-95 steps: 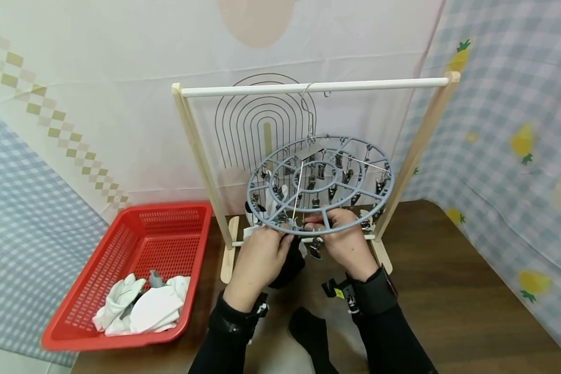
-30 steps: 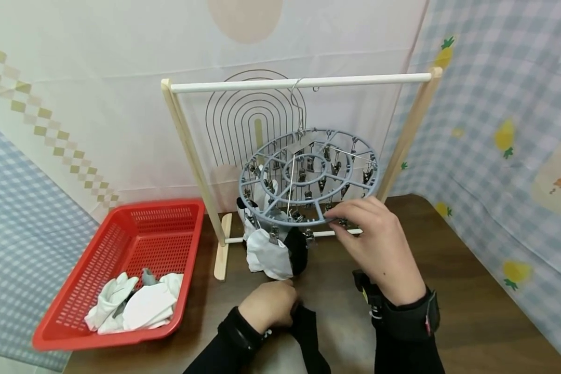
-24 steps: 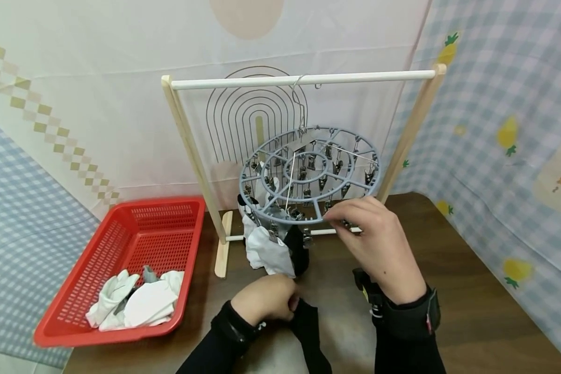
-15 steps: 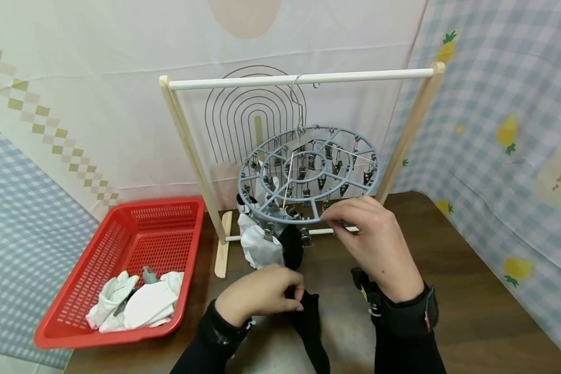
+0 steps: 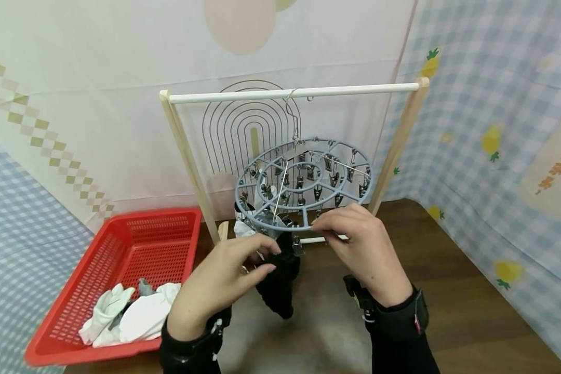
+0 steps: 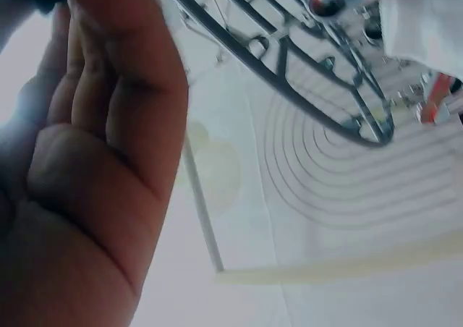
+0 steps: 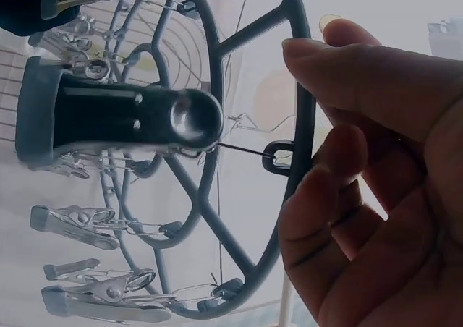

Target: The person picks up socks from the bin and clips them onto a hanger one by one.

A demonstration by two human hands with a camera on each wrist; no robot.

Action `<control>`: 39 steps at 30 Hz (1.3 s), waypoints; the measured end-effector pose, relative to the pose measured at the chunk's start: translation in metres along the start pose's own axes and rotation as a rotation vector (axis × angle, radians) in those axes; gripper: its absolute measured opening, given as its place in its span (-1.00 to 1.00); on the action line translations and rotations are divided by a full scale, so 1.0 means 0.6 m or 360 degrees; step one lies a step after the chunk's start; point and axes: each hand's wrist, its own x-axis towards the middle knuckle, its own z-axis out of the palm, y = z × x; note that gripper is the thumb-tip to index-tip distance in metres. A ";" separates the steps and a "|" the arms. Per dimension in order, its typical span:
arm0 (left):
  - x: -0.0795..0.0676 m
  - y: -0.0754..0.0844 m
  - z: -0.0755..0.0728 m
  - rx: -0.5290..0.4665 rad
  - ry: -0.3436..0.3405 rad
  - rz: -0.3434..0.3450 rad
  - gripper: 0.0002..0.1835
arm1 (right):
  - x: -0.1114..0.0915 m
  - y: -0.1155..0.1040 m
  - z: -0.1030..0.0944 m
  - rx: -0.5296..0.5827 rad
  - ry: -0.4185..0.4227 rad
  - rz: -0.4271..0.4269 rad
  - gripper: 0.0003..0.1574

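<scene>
A round grey-blue clip hanger (image 5: 305,218) hangs from the stand's bar. My right hand (image 5: 362,249) pinches its front rim between thumb and fingers; in the right wrist view a dark clip (image 7: 137,117) dangles beside that hand. In front of the hanger's left side, my left hand (image 5: 217,278) holds a black sock (image 5: 278,296) near its top, the toe hanging down. The fingertips' exact grip is partly hidden. Behind that hand, a white sock (image 5: 243,228) and other socks hang from clips, largely covered.
A red basket (image 5: 35,350) on the left holds several white pieces (image 5: 142,317) and a small grey one. The wooden stand (image 5: 402,135) with a white bar (image 5: 350,91) rises from the brown tabletop (image 5: 453,291). Patterned cloths hang behind and at both sides.
The black sock has left the tabletop and now hangs from my left hand, which rose up and leftward toward the hanger. My right hand stays at the rim.
</scene>
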 end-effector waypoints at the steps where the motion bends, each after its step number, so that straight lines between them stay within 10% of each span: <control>1: 0.000 -0.002 -0.003 0.0004 0.0035 0.0010 -0.73 | 0.000 -0.001 -0.001 0.0002 0.0005 -0.0015 -0.67; 6: 0.006 -0.007 -0.008 0.0004 0.0100 0.0000 -0.84 | -0.005 -0.007 -0.013 0.0082 -0.0044 -0.0052 -0.68; 11: 0.012 -0.008 -0.007 0.0112 0.0122 -0.0105 -0.88 | -0.006 -0.009 -0.011 0.0062 -0.0443 0.0200 -0.85; 15: 0.015 -0.010 -0.003 0.0183 0.0141 -0.0172 -0.87 | 0.003 0.000 0.017 -0.0090 -0.0627 0.0359 -0.59; 39: 0.046 -0.019 0.036 0.0472 0.0149 -0.0289 -0.87 | 0.016 0.018 0.080 0.0771 -0.0245 0.0698 -0.75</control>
